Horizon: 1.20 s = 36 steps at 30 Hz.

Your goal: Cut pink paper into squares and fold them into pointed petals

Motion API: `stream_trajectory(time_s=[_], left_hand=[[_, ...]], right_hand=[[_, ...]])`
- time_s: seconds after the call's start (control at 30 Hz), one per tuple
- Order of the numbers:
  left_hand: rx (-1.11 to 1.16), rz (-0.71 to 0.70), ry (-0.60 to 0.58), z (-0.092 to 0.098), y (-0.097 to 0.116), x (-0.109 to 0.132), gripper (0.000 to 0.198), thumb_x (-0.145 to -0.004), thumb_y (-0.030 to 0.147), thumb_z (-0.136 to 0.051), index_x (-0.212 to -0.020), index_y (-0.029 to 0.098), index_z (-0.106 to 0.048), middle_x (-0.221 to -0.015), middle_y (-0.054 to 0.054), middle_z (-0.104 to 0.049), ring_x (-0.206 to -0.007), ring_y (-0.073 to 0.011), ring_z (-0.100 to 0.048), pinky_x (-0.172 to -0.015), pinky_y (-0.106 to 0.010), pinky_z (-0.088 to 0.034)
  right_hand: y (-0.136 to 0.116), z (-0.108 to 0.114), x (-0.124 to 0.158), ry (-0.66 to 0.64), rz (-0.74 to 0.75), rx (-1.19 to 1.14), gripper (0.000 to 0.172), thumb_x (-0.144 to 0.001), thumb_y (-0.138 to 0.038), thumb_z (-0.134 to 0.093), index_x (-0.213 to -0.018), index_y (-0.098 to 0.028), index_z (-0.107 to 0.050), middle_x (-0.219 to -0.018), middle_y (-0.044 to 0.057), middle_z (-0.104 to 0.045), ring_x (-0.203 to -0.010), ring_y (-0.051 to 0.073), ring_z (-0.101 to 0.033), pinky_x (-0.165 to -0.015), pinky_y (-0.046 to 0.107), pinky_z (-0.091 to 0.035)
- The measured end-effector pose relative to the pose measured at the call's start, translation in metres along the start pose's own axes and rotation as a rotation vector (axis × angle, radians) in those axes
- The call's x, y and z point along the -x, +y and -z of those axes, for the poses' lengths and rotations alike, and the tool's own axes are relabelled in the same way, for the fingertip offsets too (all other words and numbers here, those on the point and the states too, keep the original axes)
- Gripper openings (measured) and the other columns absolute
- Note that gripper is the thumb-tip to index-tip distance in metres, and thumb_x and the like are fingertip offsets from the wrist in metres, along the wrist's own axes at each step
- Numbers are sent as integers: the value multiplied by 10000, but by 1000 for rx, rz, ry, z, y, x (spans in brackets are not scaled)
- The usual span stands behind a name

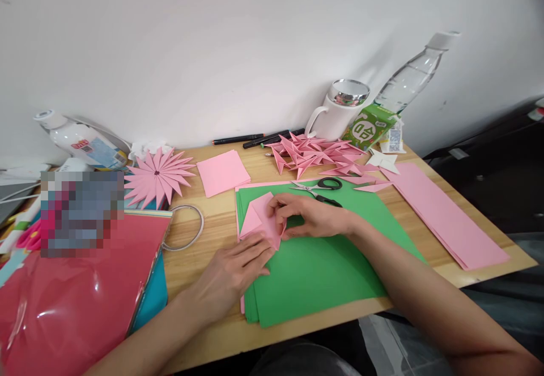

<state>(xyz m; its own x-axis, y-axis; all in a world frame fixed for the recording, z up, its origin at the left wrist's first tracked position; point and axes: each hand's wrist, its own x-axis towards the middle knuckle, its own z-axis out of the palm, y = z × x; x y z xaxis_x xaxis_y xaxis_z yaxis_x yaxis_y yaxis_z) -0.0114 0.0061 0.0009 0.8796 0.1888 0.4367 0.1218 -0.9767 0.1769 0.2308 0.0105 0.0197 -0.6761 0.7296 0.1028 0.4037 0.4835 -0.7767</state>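
A partly folded piece of pink paper (264,213) lies on the left part of a stack of green sheets (327,274). One flap is creased over on its left side. My left hand (244,263) rests with fingers stretched out flat on the paper's lower edge. At the paper's right side, my right hand (304,216) has thumb and fingers curled in a pinch on its edge, which bends up there. Just beyond the right hand lies a pair of black-handled scissors (325,185) with blades pointing left.
Folded pink pieces (314,152) are piled at the back, near a white mug (338,112), a green carton (368,127) and a bottle (414,76). Pink squares (223,172), a pink paper rosette (158,173), a tape roll (202,226), a red packet (80,291) and pink strips (446,217) lie around.
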Motion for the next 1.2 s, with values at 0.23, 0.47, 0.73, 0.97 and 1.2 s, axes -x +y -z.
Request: stream_trajectory(time_s=[0.23,0.47,0.73,0.97,1.2], left_hand=[[77,24,81,-7,-2,4,298,-879,185,-528,-1167,111,-537,-1073,-71,-694,-1156,-213,-552,-923,-366,-528],[101,7,91,-3,-3,-1,264,-867,162,-547,-1125,107,-564,-1040,-65,-706,-1087,-200,-602,-911,-343,-535],[108,3,106,-7,-3,3,261,-866,145,-544,-1123,109,-567,-1045,-67,-704,-1105,-200,-590,-928,-345,-525],[-20,41,36,1,0,-2,318,-896,195,-498,-1175,44,-514,-1168,-175,-631,-1194,-237,-510,-946,-352,-507],[-23,3,31,0,-2,-2,312,-893,183,-504,-1184,69,-513,-1122,-145,-662,-1134,-217,-564,-920,-327,-524]], right_hand=[[4,4,0,-22,-32,-67,61,-796,-173,-646,-743,-144,-656,-1034,74,-529,-986,168,-533,-889,316,-435],[5,4,-1,-22,-27,-96,72,-788,-206,-663,-754,-161,-708,-1011,66,-536,-943,154,-541,-860,294,-448],[6,0,-1,16,-43,-84,66,-786,-208,-665,-763,-161,-704,-1010,70,-559,-949,169,-548,-865,304,-451],[5,0,-1,19,-27,-58,37,-780,-172,-666,-769,-157,-698,-1007,70,-554,-943,165,-548,-841,291,-450],[5,0,-1,18,-24,-54,39,-776,-177,-673,-780,-154,-704,-1000,70,-550,-931,164,-545,-836,288,-447]])
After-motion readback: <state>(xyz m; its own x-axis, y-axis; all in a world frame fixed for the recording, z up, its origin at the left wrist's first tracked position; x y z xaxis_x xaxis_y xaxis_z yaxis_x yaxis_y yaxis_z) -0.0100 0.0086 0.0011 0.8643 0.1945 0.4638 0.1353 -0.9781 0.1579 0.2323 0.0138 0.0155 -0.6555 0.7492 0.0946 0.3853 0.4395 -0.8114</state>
